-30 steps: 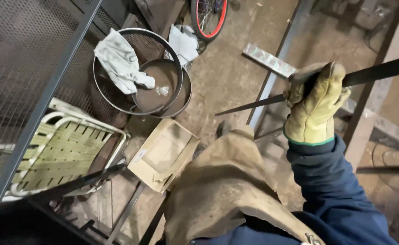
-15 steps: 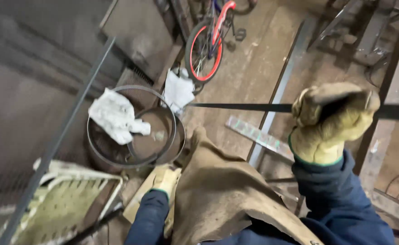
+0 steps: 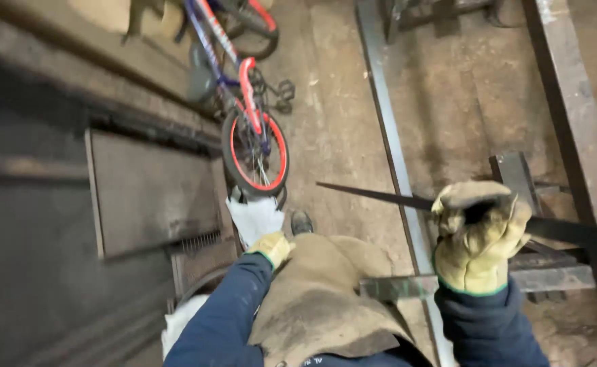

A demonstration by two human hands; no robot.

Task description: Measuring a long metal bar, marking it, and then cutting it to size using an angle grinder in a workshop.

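Right hand still fisted round dark metal bar, now raised level. Left hand dropped beside apron, fingers curled, grip unclear. Bicycle now ahead.

Metal bar cut off right; bicycle top cropped.

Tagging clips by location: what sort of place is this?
Probably a metalworking or welding workshop. The right hand, in a heavy yellow work glove, grips a long dark metal bar; steel beams lie on a dirty concrete floor, and the person wears a leather apron. A bicycle stands nearby.
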